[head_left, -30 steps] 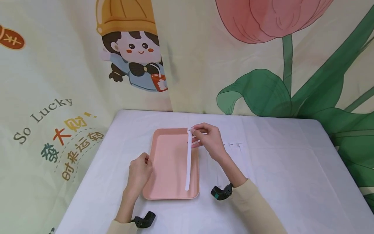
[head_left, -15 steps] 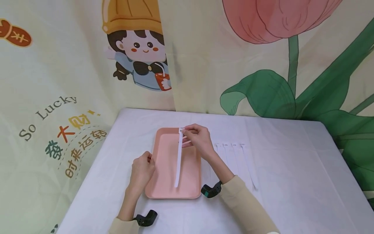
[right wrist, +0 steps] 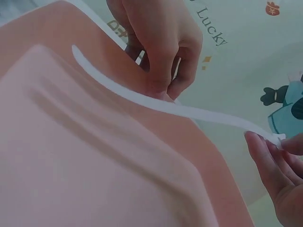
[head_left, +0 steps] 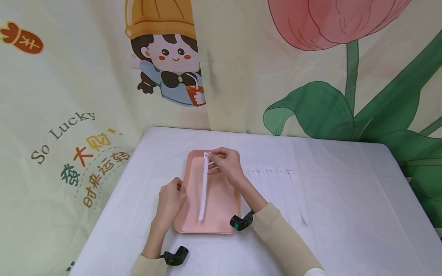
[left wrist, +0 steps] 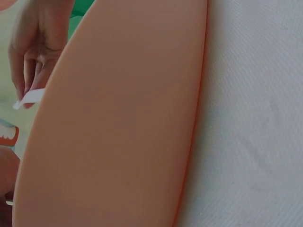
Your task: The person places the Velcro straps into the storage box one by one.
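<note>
A white cable tie (head_left: pixel 203 191), flat and long with a wider slotted head and a rounded tail, hangs over the pink tray (head_left: pixel 221 226). Its head end is pinched between the thumb and fingertips of my right hand (head_left: pixel 226 163), near the tray's far end. In the right wrist view the cable tie (right wrist: pixel 142 100) bows across above the tray, its shadow falling inside. My left hand (head_left: pixel 171 199) grips the tray's left rim with curled fingers; the right wrist view shows this hand (right wrist: pixel 163 42) at the edge.
Several more white cable ties (head_left: pixel 270 184) lie in a row on the white tablecloth (head_left: pixel 345 191) right of the tray, heads toward the far side. Behind the table hangs a printed cloth (head_left: pixel 238 76). Black wrist cameras (head_left: pixel 241 221) sit on both wrists.
My right hand has carried the cable tie leftward over the tray, from its right side to left of the middle. My left hand stays at the rim. More of the row shows now.
</note>
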Demonstrator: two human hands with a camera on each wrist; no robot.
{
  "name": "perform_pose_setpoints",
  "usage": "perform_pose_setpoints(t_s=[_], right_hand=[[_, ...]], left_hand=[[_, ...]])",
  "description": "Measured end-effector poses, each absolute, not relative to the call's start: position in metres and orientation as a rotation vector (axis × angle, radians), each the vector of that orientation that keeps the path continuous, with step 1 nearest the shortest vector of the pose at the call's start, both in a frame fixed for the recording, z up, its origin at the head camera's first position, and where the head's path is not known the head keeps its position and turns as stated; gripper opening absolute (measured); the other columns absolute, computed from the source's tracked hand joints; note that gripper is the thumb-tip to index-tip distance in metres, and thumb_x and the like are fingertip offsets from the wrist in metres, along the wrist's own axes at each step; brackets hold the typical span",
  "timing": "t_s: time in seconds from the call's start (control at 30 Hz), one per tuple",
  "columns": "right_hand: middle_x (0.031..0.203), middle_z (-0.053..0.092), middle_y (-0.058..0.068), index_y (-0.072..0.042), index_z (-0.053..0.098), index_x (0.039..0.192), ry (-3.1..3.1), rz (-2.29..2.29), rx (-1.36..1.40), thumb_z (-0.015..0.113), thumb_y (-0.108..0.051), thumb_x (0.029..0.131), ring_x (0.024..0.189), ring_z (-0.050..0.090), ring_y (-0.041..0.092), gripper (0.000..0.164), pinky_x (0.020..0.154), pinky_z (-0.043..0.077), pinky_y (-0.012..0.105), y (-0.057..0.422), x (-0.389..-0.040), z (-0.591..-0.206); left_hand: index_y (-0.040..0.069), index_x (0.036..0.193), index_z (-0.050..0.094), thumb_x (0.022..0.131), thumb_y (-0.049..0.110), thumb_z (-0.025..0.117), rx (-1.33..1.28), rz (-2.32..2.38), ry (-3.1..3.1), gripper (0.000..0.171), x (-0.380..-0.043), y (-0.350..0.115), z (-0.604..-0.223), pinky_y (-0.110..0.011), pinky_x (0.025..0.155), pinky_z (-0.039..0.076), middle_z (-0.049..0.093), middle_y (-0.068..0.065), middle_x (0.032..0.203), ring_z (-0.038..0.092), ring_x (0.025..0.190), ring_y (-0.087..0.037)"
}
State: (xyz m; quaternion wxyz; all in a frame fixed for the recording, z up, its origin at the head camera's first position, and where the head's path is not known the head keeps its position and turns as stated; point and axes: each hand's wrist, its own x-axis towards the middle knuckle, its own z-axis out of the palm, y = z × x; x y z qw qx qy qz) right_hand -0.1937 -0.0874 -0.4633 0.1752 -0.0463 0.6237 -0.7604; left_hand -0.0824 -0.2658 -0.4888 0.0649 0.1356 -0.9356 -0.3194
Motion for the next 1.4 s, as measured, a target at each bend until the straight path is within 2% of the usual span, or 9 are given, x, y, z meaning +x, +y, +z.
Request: perform_pose_setpoints(t_s=[0.13,0.23,0.37,0.63,0.87,1.1,1.4], right_hand=[[0.088,0.075,0.020,0.005,0.071,0.106,1.778,-2.155,-0.116,0.071,-0.004,0.094,0.065,0.074,0.025,0.015,0.065,0.062,0.046,-0.093,-0.193,-0.467],[0.089,0.075,0.020,0.004,0.070,0.107,1.785,-2.124,-0.130,0.070,-0.007,0.095,0.067,0.074,0.025,0.016,0.069,0.062,0.049,-0.098,-0.192,-0.469],[0.093,0.074,0.021,0.003,0.069,0.110,1.790,-2.085,-0.151,0.069,-0.009,0.097,0.072,0.075,0.031,0.018,0.075,0.061,0.053,-0.105,-0.192,-0.472],[0.095,0.074,0.023,0.004,0.069,0.112,1.783,-2.076,-0.120,0.069,-0.008,0.097,0.081,0.075,0.044,0.019,0.076,0.060,0.056,-0.117,-0.193,-0.479],[0.093,0.075,0.022,0.003,0.070,0.112,1.804,-2.039,-0.113,0.068,-0.009,0.097,0.083,0.074,0.046,0.019,0.075,0.060,0.055,-0.128,-0.191,-0.490],[0.092,0.076,0.019,0.002,0.069,0.113,1.785,-1.988,-0.084,0.069,-0.009,0.096,0.082,0.075,0.044,0.020,0.073,0.061,0.052,-0.136,-0.191,-0.497],[0.095,0.075,0.024,0.005,0.068,0.105,1.770,-1.971,-0.025,0.070,-0.004,0.095,0.085,0.075,0.042,0.013,0.074,0.062,0.048,-0.143,-0.191,-0.505]], left_hand=[[-0.002,0.090,0.066,0.092,-0.002,0.055,0.406,-0.975,-2.824,0.011,-0.082,-0.265,-0.489,-0.034,0.056,0.048,0.065,-0.010,0.072,0.060,0.062,-0.023],[-0.001,0.090,0.066,0.092,-0.002,0.055,0.400,-0.970,-2.824,0.011,-0.082,-0.266,-0.489,-0.033,0.055,0.047,0.065,-0.010,0.072,0.059,0.061,-0.023],[-0.002,0.089,0.066,0.092,-0.001,0.056,0.406,-0.961,-2.820,0.011,-0.082,-0.266,-0.488,-0.033,0.055,0.047,0.065,-0.011,0.072,0.059,0.062,-0.023],[-0.003,0.090,0.066,0.092,-0.002,0.055,0.396,-0.972,-2.831,0.011,-0.083,-0.267,-0.486,-0.032,0.055,0.047,0.064,-0.012,0.072,0.059,0.062,-0.024],[-0.001,0.087,0.066,0.091,-0.002,0.057,0.372,-0.929,-2.819,0.010,-0.081,-0.268,-0.487,-0.037,0.057,0.048,0.064,-0.010,0.069,0.059,0.063,-0.025],[-0.001,0.087,0.065,0.092,-0.002,0.058,0.374,-0.941,-2.822,0.009,-0.081,-0.269,-0.486,-0.033,0.055,0.045,0.063,-0.009,0.069,0.058,0.061,-0.023],[-0.001,0.089,0.066,0.091,-0.002,0.058,0.379,-0.955,-2.822,0.009,-0.081,-0.268,-0.487,-0.032,0.056,0.046,0.065,-0.009,0.070,0.059,0.062,-0.022]])
